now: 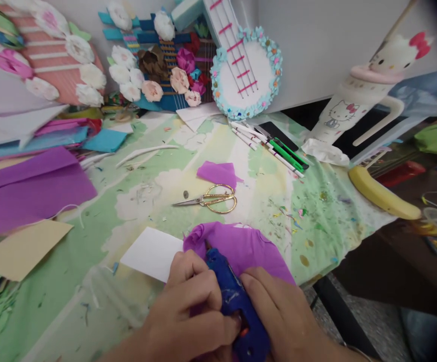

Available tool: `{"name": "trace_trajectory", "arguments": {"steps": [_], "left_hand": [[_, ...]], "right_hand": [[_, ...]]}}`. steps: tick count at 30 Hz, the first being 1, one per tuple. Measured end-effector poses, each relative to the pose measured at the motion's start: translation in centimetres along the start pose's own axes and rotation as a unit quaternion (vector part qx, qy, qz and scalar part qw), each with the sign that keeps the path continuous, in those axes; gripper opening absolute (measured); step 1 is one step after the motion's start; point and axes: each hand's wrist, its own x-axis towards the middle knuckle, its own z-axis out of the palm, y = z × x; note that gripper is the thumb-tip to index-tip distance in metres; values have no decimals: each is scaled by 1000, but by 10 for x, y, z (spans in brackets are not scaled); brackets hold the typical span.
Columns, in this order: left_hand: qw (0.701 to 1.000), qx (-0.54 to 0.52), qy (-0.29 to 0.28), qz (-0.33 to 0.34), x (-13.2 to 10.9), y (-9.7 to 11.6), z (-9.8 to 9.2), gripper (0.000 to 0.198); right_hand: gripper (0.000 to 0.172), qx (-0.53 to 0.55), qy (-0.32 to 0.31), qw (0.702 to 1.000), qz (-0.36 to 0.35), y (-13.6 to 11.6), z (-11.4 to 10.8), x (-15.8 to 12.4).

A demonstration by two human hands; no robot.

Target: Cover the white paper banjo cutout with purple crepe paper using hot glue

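- Blue glue gun [224, 281]: between my hands, long axis near-right to far-left; nozzle just beside the purple crepe paper's [258, 249] curled far-left edge.
- Left hand [192, 304], mine: fingers curled at the gun's left; nearer the nozzle; grip hidden, cannot tell.
- Right hand [284, 314], mine: along the gun's right; grip uncertain.
- Gold-handled scissors [218, 199]: beyond the paper.
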Motion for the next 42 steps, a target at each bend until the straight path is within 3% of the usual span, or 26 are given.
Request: {"name": "trace_trajectory", "arguments": {"steps": [4,9,13,18,20,23,32,38,42], "left_hand": [[1000,3,15,3,4,1,-2,21],[1000,11,-16,22,5,-1,-5,19],[1000,13,-16,-14,-2,-2,-2,20],[997,6,70,26,-2,-4,8,18],[997,9,60,38,3,-2,7,20],[1000,2,24,16,9,2,3,25],[998,-21,53,-41,10,7,7,26],[998,-5,66,-11,3,7,7,28],[993,1,92,-68,-6,2,15,30]], "right_hand": [[37,-19,41,999,-5,1,5,-5],[31,-49,72,996,-13,1,8,-7],[29,-52,84,995,-25,1,10,-8],[32,-42,110,993,-12,2,17,-14],[33,-45,119,992,0,1,20,-16],[36,-51,126,991,2,0,22,-18],[39,-42,119,992,4,0,20,-13],[32,-57,114,992,-1,-1,18,-14],[33,-33,95,995,-21,-1,14,-14]]}}
